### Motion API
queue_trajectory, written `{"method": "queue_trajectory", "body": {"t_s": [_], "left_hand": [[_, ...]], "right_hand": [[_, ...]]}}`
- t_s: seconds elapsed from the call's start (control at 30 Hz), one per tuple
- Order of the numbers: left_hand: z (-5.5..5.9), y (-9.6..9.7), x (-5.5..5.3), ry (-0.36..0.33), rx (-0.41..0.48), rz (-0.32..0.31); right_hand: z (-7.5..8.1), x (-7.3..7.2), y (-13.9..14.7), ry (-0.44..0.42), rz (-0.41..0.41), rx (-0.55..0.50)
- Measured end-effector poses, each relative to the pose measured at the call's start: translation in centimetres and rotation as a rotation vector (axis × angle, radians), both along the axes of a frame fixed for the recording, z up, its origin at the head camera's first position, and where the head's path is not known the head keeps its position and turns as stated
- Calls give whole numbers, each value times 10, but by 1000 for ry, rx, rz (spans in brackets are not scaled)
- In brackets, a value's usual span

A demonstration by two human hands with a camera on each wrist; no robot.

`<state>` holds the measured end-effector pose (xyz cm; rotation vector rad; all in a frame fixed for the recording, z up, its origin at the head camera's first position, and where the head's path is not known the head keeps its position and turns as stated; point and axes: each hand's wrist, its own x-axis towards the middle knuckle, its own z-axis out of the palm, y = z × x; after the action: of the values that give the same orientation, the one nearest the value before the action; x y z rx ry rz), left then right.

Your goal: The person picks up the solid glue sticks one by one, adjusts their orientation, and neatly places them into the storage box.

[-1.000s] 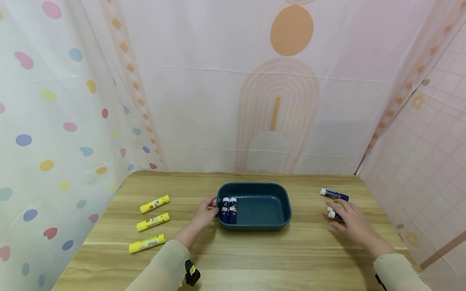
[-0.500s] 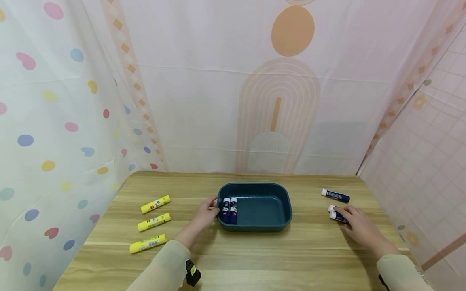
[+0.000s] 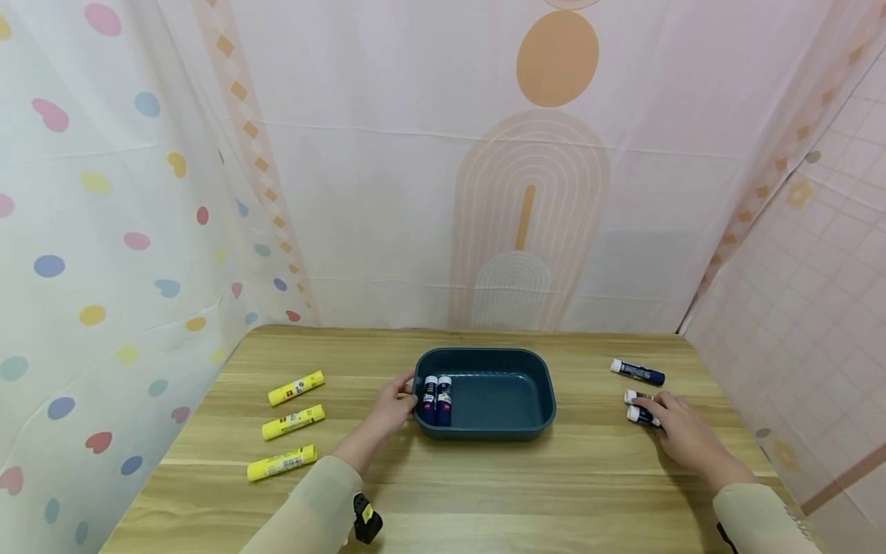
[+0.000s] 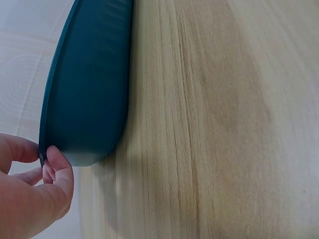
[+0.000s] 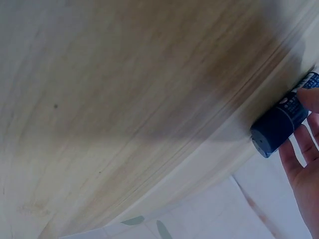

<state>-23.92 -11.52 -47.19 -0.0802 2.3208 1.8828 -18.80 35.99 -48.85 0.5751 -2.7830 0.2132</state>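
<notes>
A dark teal plastic bin (image 3: 484,435) stands mid-table, with two blue glue sticks (image 3: 436,402) side by side at its left end. My left hand (image 3: 389,406) pinches the bin's left rim between thumb and fingers, plain in the left wrist view. On the right, my right hand (image 3: 681,432) grips the nearer blue glue stick (image 5: 279,122), thumb on one side and fingers on the other. Just behind it lies another white-capped blue glue stick (image 3: 633,396), partly hidden by the fingers. A third blue glue stick (image 3: 638,372) lies farther back, untouched.
Several things lie on the wooden table (image 3: 484,492). Three yellow glue sticks (image 3: 293,422) form a column at the left. A patterned curtain (image 3: 388,192) hangs along the back and both sides of the table.
My right hand has come down onto the nearer blue glue stick and taken hold of it. That stick has shifted slightly toward me from the one behind. The left hand stays on the bin.
</notes>
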Motion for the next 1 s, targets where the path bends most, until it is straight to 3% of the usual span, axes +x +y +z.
{"method": "queue_trajectory", "body": {"t_s": [0.3,0.6,1.0], "left_hand": [[-1,-1,-3,-6,-8,5],[-1,-1,-2,-2,-10,-1],[1,0,0,-2,-14,-3]], "right_hand": [[-1,0,0,-20,10,-15],[3,3,-4,-61,-8,44],[14,-6,-23,-72,-1,-112]]}}
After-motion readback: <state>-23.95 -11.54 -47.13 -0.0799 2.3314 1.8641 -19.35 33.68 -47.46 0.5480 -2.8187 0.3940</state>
